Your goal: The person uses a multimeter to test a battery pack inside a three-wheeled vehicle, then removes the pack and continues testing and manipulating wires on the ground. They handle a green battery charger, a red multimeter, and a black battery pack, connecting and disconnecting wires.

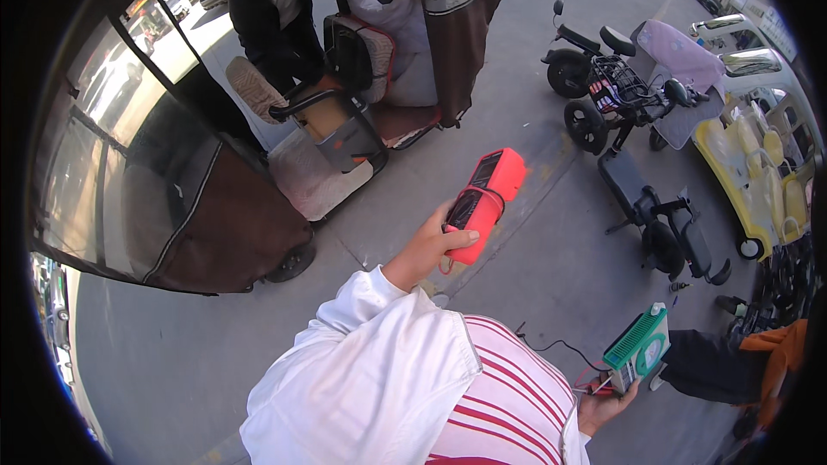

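My left hand is raised near the middle, closed round an elongated red-cased device, which looks like a meter with a dark face and a cord looped round it. Low at the right, my right hand grips a green and white boxy device with a round dial, along with red and black leads and what looks like a slim metal piece. A black cable hangs in a curve from this device toward my striped front.
A covered brown tricycle stands left, with a person bending at its open side. Scooters, a black bike frame and a yellow ride-on vehicle stand right. Another person's dark-trousered leg is at lower right on the pavement.
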Demonstrator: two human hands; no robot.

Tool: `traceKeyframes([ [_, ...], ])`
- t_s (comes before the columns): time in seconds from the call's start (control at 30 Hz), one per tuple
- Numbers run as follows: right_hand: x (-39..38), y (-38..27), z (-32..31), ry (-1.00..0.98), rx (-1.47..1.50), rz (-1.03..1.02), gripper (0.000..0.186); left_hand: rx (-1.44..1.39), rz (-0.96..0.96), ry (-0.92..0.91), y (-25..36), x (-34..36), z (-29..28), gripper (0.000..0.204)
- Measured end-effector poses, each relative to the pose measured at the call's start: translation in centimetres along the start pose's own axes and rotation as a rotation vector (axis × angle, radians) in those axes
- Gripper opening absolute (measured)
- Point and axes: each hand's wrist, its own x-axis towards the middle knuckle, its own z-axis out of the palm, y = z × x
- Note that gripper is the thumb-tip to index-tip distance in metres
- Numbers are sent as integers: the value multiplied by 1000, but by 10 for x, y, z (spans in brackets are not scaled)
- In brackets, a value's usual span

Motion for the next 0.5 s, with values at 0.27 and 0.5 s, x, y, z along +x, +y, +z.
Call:
traceKeyframes([
  [0.27, 1, 8, -3, 26, 9, 30, 45, -12, 9, 10, 4, -4, -4, 83],
  [0.5, 3, 7, -7, 28, -38, 14, 42, -7, 0, 7, 3, 1, -3, 84],
])
